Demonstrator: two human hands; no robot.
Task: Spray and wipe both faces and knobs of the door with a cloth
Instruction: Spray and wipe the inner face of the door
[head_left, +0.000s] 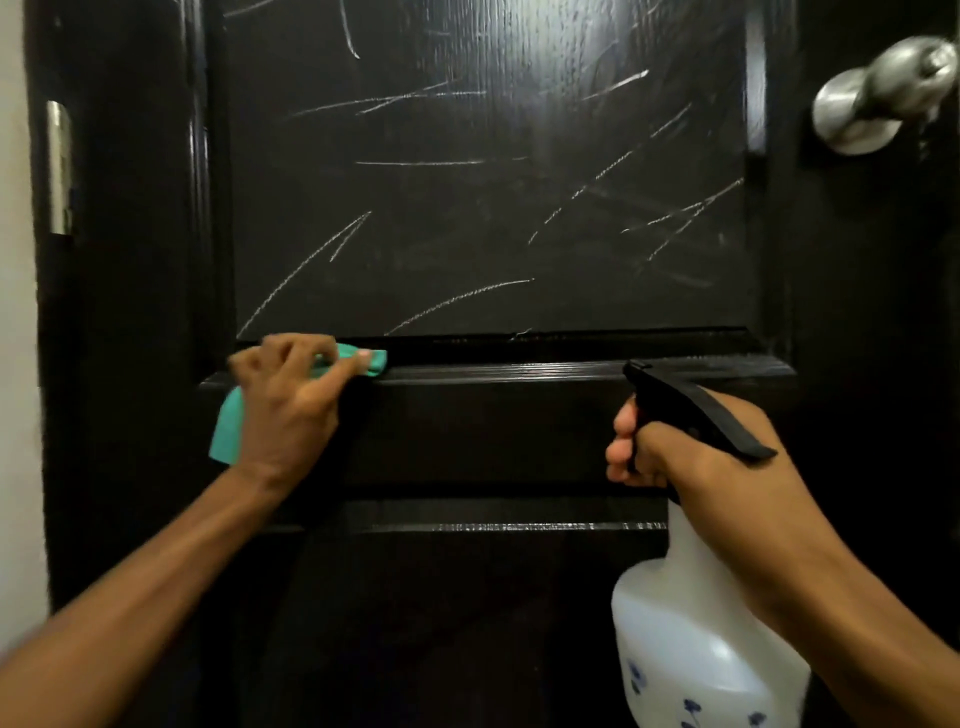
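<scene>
The frame is filled by a black panelled door (493, 208), whose recessed upper panel is crossed by many pale, chalky scratch-like streaks. A strip of pale wall (15, 312) is seen along the left edge, beside the door's hinge side.

A translucent white spray bottle (696, 639), printed with small blue flowers and topped by a black trigger head, is held low at the right, its nozzle pointed toward the door's horizontal moulding. The neck of the bottle is gripped by the right hand (680, 457), with the fingers curled round the trigger.

A teal cloth (231, 426) is pressed against the ledge at the lower left corner of the upper panel by the left hand (291, 400); it is pinched under the curled fingers, with one end showing past the fingertips and the other hanging below the palm. The two hands are well apart.

A brushed-metal knob (878, 93) is seen at the upper right, slightly blurred. A metal hinge plate (60, 166) is seen at the door's left edge.
</scene>
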